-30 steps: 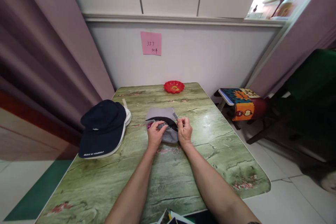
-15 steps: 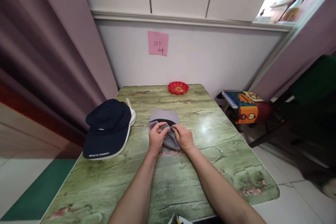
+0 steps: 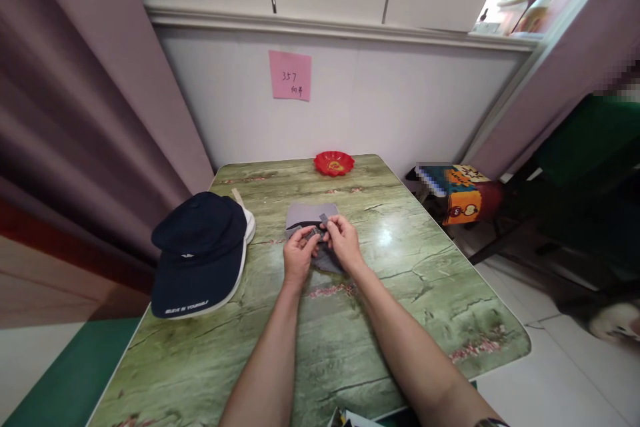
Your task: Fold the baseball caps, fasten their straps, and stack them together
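A grey cap (image 3: 313, 211) lies on the table in front of me, its brim pointing away and its crown partly hidden by my hands. My left hand (image 3: 298, 259) is closed, pinching the cap's rear strap near what looks like a small buckle. Between the thumb and fingers of my right hand (image 3: 344, 240) is the strap's free end (image 3: 324, 218), which sticks up above the fingertips. Both hands nearly meet over the cap's opening.
On the left of the green marbled table (image 3: 400, 320) rests a navy cap (image 3: 200, 233) stacked over a white cap (image 3: 250, 223). A red scalloped dish (image 3: 334, 163) stands at the back. Beyond the right edge is a stool with a colourful cover (image 3: 465, 203).
My right hand has risen slightly, and the strap's end now shows above its fingers. My left hand stays at the cap's strap. The whole view has shifted a little.
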{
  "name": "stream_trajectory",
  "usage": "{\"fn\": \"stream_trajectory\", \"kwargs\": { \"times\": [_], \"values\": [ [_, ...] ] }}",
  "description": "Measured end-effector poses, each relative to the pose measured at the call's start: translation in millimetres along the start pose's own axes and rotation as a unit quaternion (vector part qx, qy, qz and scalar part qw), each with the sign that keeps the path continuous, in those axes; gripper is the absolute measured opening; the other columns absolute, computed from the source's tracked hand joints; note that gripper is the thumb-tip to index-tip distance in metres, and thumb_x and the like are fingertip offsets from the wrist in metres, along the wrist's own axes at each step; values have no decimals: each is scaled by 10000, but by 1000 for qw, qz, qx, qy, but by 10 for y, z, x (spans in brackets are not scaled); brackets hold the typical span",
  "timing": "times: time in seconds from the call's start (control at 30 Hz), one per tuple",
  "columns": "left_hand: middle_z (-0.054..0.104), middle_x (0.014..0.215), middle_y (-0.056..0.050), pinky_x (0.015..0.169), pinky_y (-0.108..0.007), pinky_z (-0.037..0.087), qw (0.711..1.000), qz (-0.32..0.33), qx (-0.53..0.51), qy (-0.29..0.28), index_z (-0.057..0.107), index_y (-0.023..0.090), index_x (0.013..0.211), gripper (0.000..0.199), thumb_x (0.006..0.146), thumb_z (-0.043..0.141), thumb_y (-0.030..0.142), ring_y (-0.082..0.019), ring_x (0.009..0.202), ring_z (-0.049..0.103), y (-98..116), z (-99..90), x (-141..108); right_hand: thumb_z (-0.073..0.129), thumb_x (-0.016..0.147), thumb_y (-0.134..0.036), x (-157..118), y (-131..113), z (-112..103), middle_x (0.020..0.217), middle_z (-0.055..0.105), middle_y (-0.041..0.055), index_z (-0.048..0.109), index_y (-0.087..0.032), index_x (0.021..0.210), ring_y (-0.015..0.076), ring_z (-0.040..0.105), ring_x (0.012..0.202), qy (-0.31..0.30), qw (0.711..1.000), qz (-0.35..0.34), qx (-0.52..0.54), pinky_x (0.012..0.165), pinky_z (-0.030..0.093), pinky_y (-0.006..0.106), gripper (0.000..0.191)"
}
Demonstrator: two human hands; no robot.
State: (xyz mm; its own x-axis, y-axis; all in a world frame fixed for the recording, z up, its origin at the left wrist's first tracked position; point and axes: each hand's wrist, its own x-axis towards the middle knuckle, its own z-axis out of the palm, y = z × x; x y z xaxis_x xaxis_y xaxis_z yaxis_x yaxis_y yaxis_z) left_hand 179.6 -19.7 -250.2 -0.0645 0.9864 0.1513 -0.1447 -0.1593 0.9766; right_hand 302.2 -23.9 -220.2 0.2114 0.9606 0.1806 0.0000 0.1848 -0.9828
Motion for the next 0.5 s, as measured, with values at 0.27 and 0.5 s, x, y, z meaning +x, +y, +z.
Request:
{"fn": "stream_trajectory", "kwargs": {
  "times": [0.27,0.5],
  "values": [
    [553,527,49,386,-176,312,999,-6,37,11,703,156,1049,395,731,748,387,-59,402,407,23,-1,5,638,784,-461,13,297,-74,607,592,-55,575,-195,767,51,296,382,-57,986,90,132,383,182,203,274],
    [498,491,60,406,-175,329,999,-9,48,19,723,182,1058,393,715,767,368,-68,426,419,55,17,-13,693,724,-451,49,246,-152,492,467,-87,602,-182,754,44,279,372,-78,970,149,176,381,143,197,286]
  ]
}}
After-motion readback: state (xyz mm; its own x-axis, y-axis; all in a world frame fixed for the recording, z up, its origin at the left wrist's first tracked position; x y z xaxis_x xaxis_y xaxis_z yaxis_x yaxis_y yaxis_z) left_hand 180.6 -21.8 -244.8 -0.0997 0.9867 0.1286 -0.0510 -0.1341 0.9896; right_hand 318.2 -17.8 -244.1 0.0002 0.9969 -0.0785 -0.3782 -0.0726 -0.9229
